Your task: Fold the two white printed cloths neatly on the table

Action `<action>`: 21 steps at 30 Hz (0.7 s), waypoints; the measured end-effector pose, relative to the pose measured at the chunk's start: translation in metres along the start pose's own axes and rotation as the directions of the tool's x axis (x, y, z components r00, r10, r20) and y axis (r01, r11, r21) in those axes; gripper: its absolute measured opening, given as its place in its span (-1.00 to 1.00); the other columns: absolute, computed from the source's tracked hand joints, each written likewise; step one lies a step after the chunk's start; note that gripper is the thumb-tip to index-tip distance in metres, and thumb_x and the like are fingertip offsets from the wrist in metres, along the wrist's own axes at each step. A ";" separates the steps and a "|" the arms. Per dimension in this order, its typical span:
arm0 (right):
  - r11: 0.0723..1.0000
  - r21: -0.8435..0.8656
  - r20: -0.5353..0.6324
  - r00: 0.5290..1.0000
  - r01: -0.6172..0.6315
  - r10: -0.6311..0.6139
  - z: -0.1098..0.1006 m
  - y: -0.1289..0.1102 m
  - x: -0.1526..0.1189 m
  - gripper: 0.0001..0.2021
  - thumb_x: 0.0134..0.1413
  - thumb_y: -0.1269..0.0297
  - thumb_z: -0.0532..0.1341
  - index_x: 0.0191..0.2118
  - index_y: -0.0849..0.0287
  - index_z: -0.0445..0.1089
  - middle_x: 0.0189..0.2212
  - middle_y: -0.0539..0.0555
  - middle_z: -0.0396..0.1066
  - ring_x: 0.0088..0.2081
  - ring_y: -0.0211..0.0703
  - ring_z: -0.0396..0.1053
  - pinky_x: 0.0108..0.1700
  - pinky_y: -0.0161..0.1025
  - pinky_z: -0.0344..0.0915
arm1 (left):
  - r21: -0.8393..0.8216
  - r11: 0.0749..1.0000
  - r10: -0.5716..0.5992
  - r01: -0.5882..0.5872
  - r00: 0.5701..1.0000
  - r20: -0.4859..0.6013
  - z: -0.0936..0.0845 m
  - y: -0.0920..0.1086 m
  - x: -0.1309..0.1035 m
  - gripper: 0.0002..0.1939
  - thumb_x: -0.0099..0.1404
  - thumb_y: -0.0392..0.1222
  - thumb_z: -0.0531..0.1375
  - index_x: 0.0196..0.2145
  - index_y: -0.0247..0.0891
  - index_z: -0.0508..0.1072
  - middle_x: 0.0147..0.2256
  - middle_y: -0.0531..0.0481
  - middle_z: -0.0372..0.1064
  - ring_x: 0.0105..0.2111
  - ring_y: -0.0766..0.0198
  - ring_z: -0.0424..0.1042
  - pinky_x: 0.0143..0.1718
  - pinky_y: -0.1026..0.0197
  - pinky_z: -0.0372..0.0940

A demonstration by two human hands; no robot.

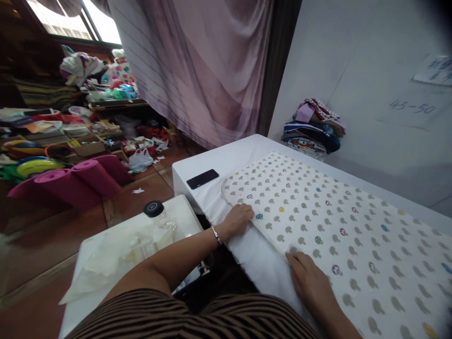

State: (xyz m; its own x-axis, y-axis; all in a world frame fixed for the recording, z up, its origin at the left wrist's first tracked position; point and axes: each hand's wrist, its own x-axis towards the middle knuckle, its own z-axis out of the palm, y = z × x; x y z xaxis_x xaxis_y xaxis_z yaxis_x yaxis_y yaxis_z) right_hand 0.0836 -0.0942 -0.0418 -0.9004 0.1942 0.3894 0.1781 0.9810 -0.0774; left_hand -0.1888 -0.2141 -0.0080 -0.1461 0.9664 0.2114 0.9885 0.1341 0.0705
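Observation:
A white cloth (339,221) printed with small grey and coloured mushroom shapes lies flat on a white table (226,162). My left hand (239,219) rests on the cloth's near edge, fingers curled over the hem. A thin bracelet sits on that wrist. My right hand (309,278) lies palm down on the same edge, further right, fingers together on the fabric. Both hands touch the cloth and lift nothing.
A black phone (202,179) lies on the table's far left corner. A stack of folded clothes (312,128) sits by the wall. A smaller white stand (181,212) with crumpled plastic and a round black disc (153,208) is left of me. Pink rolled mats (81,179) and clutter cover the floor.

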 end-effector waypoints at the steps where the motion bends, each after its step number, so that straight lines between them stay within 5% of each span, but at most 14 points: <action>1: 1.000 0.005 0.000 1.000 0.000 0.000 0.000 0.000 0.000 -0.61 0.11 0.47 0.00 0.01 0.02 0.33 -0.22 0.06 0.41 -0.24 -0.11 0.40 -0.27 -0.29 0.37 | 0.001 1.000 -0.021 0.021 1.000 -0.003 0.000 -0.001 -0.001 -0.89 0.22 -0.40 0.06 -0.34 -0.27 0.33 -0.24 -0.08 0.34 -0.20 0.17 0.27 -0.17 0.11 0.17; 14: 0.999 0.043 -0.041 0.999 -0.032 0.033 0.008 -0.005 -0.003 -0.61 0.10 0.49 -0.01 -0.02 0.04 0.35 -0.17 0.12 0.41 -0.21 -0.07 0.42 -0.23 -0.23 0.42 | 0.009 0.991 -0.130 0.130 0.991 -0.036 -0.007 -0.017 -0.007 -0.87 0.23 -0.42 0.04 -0.33 -0.28 0.35 -0.24 -0.07 0.34 -0.19 0.19 0.27 -0.15 0.12 0.18; 21: 0.998 0.050 -0.075 0.996 -0.037 0.041 0.010 -0.007 -0.005 -0.65 0.12 0.41 0.00 -0.02 0.03 0.34 -0.14 0.14 0.40 -0.15 -0.01 0.42 -0.19 -0.13 0.46 | -0.199 0.963 -0.197 0.183 0.979 -0.054 -0.018 -0.041 -0.014 -0.76 0.07 -0.42 0.12 -0.30 -0.23 0.45 -0.26 0.01 0.43 -0.19 0.22 0.36 -0.08 0.15 0.19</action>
State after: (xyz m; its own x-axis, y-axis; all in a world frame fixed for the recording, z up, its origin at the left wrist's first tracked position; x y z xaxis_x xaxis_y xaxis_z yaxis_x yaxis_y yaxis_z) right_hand 0.0826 -0.1017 -0.0520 -0.8603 0.2333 0.4533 0.1912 0.9719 -0.1374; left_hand -0.2278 -0.2366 0.0036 -0.3399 0.9077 0.2459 0.9172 0.2622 0.3000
